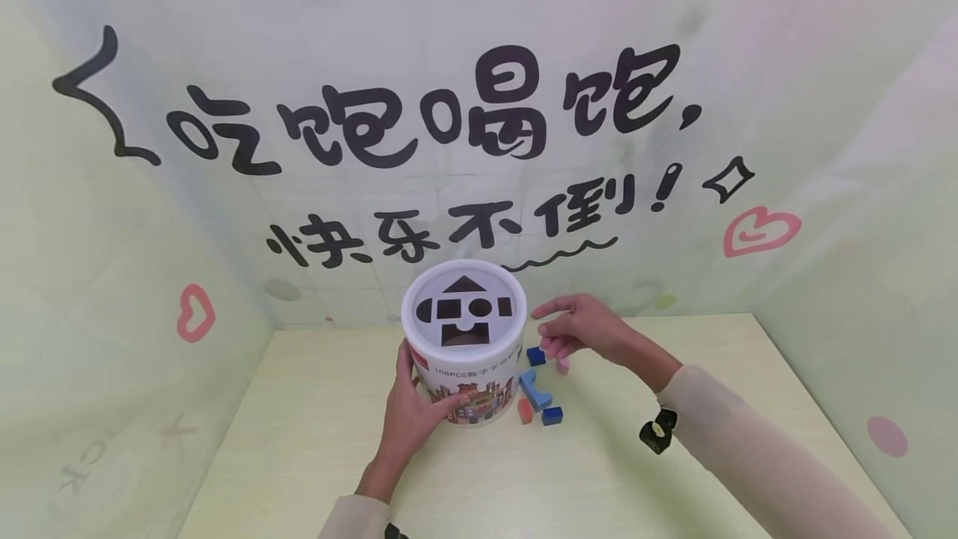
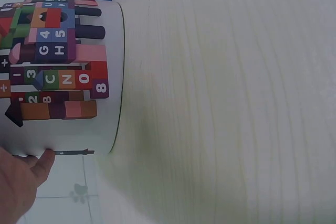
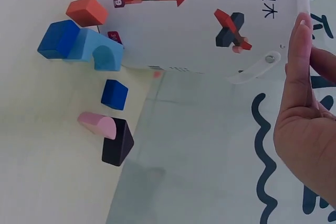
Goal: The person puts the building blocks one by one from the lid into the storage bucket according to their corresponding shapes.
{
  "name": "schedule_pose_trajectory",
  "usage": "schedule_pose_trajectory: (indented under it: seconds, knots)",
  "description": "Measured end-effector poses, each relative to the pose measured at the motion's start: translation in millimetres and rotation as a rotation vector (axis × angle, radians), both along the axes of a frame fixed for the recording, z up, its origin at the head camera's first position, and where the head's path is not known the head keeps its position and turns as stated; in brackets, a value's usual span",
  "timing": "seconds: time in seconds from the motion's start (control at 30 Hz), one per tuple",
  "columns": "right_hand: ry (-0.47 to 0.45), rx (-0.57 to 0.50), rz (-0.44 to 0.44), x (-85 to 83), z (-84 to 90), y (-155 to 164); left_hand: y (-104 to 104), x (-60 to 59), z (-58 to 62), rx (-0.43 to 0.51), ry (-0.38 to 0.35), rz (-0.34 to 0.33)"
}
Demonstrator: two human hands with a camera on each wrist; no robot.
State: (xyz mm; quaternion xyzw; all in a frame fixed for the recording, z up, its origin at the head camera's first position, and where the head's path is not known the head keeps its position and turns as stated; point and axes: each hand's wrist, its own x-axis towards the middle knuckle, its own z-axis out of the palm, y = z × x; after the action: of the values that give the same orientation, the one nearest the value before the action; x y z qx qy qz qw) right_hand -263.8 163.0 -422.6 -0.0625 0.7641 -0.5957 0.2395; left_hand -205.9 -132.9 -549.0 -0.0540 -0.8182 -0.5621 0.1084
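Observation:
A white cylindrical bucket (image 1: 464, 356) with shape holes in its lid stands at the back of the pale wooden table (image 1: 314, 456). My left hand (image 1: 417, 406) grips its near side, thumb on the printed label; in the left wrist view the palm (image 2: 18, 187) lies against the bucket (image 2: 63, 72). My right hand (image 1: 557, 324) hovers just right of the lid with its fingers straight, and nothing shows in it. In the right wrist view that hand (image 3: 307, 77) is beside the lid rim (image 3: 262, 66). Beneath it lie a blue cube (image 1: 535, 356) and a pink block (image 1: 563, 366).
More blocks lie right of the bucket: a light blue arch (image 1: 533, 389), a red block (image 1: 525, 411), another blue one (image 1: 552, 416) and a dark triangular one (image 3: 116, 142). Printed cloth walls (image 1: 479, 148) close in the table on three sides.

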Motion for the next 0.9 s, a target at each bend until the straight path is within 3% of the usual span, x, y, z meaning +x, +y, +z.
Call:
schedule_pose_trajectory:
  seconds: [0.47,0.9]
  knots:
    - [-0.037,-0.02,0.044,15.5,-50.5,-4.9,0.0,-0.8,-1.2,-0.001,-0.003,0.006]
    - [-0.084,-0.022,0.036,23.5,-86.9,-11.4,-0.2,-0.7,-0.6,0.004,0.009,0.002]
